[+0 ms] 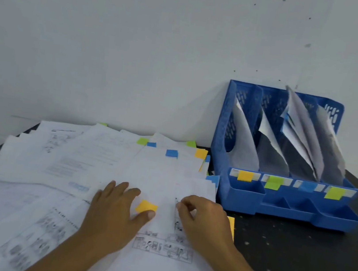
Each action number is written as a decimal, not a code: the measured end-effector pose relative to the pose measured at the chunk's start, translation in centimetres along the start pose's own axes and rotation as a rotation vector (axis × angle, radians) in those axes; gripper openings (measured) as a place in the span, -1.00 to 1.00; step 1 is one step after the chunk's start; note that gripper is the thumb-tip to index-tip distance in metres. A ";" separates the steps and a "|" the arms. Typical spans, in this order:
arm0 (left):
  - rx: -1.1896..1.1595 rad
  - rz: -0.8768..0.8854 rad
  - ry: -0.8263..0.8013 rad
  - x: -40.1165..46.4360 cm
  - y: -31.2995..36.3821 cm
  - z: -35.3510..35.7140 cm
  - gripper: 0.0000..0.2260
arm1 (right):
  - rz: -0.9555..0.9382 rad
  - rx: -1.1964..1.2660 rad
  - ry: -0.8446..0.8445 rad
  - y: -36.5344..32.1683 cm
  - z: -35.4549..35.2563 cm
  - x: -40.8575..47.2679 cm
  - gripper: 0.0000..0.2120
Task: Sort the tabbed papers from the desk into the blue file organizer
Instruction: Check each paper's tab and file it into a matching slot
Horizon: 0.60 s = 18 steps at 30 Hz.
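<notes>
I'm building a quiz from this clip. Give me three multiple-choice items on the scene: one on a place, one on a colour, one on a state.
1. Where does the blue file organizer stand?
A. on the desk to the right of the spread papers
B. on the floor
C. on top of the papers

2. What colour is the tab by the left hand thumb?
A. pink
B. orange-yellow
C. white

3. How are the organizer's upright slots?
A. all bare
B. lidded
C. holding papers

Answers:
1 A, it sits on the dark desk against the wall, right of the papers.
2 B, the tab under the thumb is orange-yellow.
3 C, sheets lean in the slots.
</notes>
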<state>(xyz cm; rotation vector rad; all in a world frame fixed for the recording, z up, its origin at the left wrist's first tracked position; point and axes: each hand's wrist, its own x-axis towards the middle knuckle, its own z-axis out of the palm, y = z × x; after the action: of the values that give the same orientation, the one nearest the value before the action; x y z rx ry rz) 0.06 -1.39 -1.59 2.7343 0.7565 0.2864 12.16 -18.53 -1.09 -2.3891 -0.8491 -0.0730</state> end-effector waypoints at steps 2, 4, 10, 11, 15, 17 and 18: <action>-0.014 -0.041 0.024 0.2 -0.7 -0.1 0.11 | -0.040 -0.052 -0.003 0.0 0.5 -0.4 -0.74; 0.015 -0.084 0.082 0.3 -1.5 -0.7 -0.10 | -0.066 -0.063 -0.012 0.2 0.8 -0.8 -0.74; 0.048 -0.231 0.097 0.4 -4.2 -1.5 -0.51 | -0.102 -0.058 -0.026 0.4 1.0 -1.2 -0.75; 0.046 -0.244 0.116 0.4 -4.5 -1.6 -0.55 | -0.097 -0.056 -0.031 0.4 1.1 -1.1 -0.75; 0.182 -0.215 0.248 0.6 -5.2 -2.0 -0.78 | -0.095 -0.039 -0.038 0.5 1.2 -1.1 -0.76; 0.237 -0.207 0.249 0.6 -5.0 -2.1 -0.74 | -0.089 -0.021 -0.040 0.6 1.2 -1.1 -0.78; 0.226 -0.198 0.267 0.8 -5.1 -1.9 -0.73 | -0.087 -0.012 -0.041 0.6 1.2 -1.2 -0.79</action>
<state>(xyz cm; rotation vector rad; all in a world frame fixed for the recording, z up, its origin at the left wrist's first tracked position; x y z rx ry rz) -2.18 3.64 -1.35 2.8307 1.1887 0.5602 11.42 -18.90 -2.72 -2.3712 -0.9745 -0.0642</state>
